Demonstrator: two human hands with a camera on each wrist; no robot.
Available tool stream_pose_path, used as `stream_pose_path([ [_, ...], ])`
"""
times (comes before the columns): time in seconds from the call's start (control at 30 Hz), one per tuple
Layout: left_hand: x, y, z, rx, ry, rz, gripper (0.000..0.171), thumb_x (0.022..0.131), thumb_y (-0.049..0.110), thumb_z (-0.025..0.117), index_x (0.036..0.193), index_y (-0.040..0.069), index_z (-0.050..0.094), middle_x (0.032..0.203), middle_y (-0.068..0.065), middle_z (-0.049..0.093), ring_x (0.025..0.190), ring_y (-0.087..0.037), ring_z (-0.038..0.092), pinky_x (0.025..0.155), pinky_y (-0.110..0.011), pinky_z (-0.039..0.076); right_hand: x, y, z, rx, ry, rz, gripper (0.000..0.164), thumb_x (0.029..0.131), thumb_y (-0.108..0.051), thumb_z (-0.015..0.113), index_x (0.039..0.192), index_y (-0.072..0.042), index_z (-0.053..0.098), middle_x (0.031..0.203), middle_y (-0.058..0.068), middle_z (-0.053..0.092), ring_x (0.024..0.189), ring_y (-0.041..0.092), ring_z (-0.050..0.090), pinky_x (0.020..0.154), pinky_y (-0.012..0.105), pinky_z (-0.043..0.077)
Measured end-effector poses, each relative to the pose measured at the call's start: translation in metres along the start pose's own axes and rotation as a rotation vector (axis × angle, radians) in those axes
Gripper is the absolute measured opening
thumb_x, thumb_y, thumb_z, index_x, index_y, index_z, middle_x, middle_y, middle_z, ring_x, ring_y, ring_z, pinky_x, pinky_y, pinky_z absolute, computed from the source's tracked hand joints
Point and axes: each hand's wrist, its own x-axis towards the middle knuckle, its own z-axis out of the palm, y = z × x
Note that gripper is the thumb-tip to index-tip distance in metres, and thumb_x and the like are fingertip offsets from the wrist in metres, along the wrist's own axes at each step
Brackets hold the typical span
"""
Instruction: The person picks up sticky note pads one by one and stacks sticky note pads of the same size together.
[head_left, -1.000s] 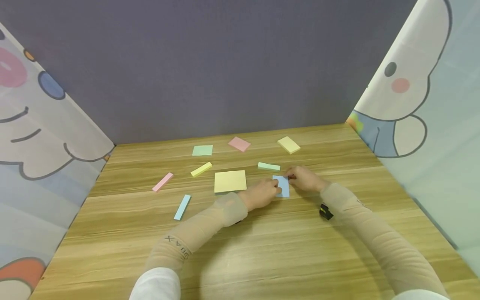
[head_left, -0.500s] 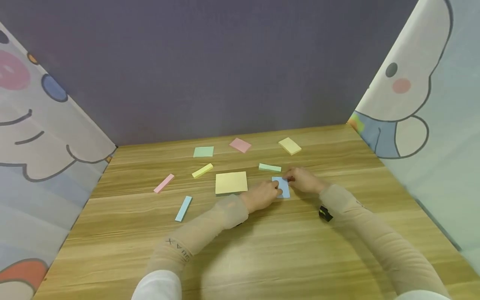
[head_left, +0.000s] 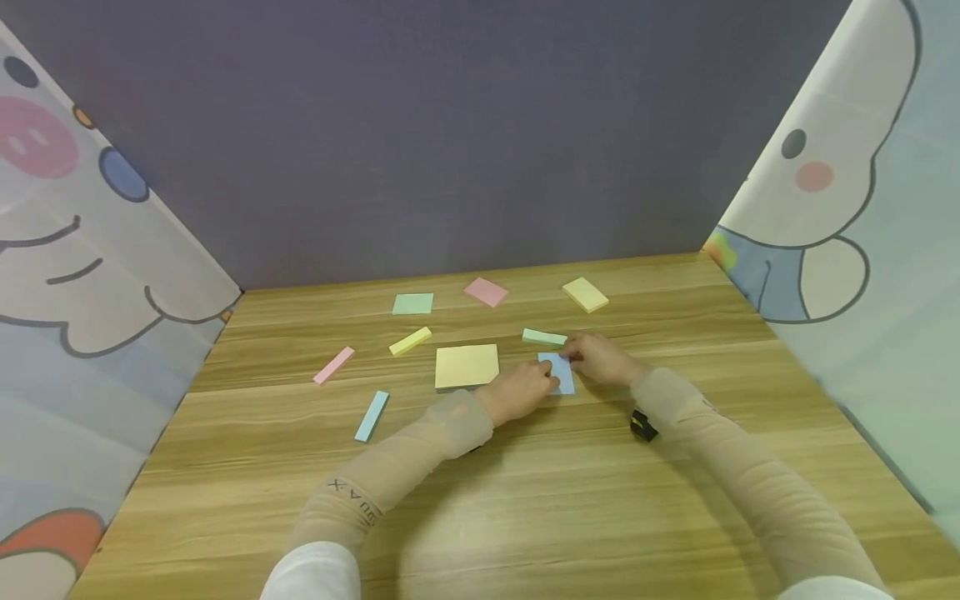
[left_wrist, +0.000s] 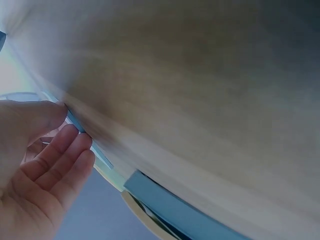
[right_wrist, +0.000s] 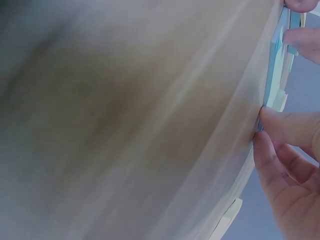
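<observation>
A small blue sticky note pad [head_left: 562, 372] lies on the wooden table, between both hands. My left hand [head_left: 517, 390] pinches its left side with thumb and fingers; in the left wrist view the thumb [left_wrist: 47, 116] and fingertips meet at the pad's thin edge. At the far right corner, my right hand [head_left: 602, 360] pinches the pad. The right wrist view has the pad [right_wrist: 273, 70] edge-on, with thumb and index finger together at its near end. Just beyond the pad sits a pale green strip of sticky notes [head_left: 543, 337], its right end right by the right fingertips.
A large yellow-topped note stack [head_left: 467, 364] lies just left of the left hand. Blue [head_left: 372, 417], pink [head_left: 333, 366] and yellow [head_left: 410, 342] strips lie further left. Green [head_left: 413, 303], pink [head_left: 486, 292] and yellow [head_left: 586, 295] pads line the back, before a grey panel [head_left: 465, 150].
Both hands have shifted slightly left with the blue pad, which now sits more directly below the green strip. The head view has turned a little; the other notes stay put.
</observation>
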Motion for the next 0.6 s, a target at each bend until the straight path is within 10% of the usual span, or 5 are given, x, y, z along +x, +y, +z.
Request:
stream_pose_path([
  [0.6, -0.0021, -0.0041, 0.0060, -0.011, 0.018, -0.012, 0.030, 0.087, 0.014, 0.060, 0.117, 0.010, 0.061, 0.117, -0.011, 0.060, 0.099, -0.017, 0.063, 0.079, -0.015, 0.050, 0.0067, -0.0051, -0.0015, 0.039, -0.025, 0.015, 0.021, 0.083, 0.006, 0.059, 0.101, 0.002, 0.067, 0.105, 0.017, 0.061, 0.097, 0.032, 0.059, 0.081, 0.042, 0.050],
])
